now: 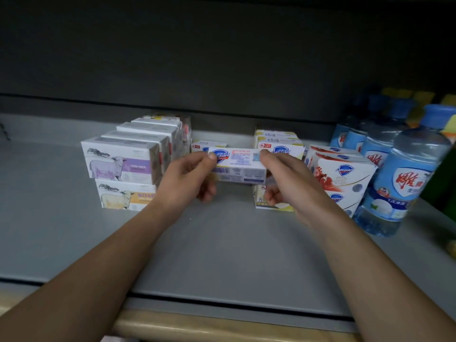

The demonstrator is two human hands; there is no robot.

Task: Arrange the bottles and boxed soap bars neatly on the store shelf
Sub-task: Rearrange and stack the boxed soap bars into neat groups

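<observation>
A white and blue boxed soap bar (238, 166) hangs above the grey shelf (222, 248), held by both ends. My left hand (190, 177) grips its left end, my right hand (288, 183) its right end. Behind it stands another white and blue soap box (206, 145). To the left are two-high rows of goat-milk soap boxes (123, 164). Yellow-trimmed soap boxes (277, 144) are stacked just right of the held box, partly hidden by my right hand. Red-patterned soap boxes (343, 174) come after, then blue bottles (399, 183) at the far right.
The shelf's dark back wall (222, 58) rises behind the goods. A wooden edge (222, 327) runs below the shelf's front lip. Yellow and green items (419, 99) sit blurred at the far right behind the bottles.
</observation>
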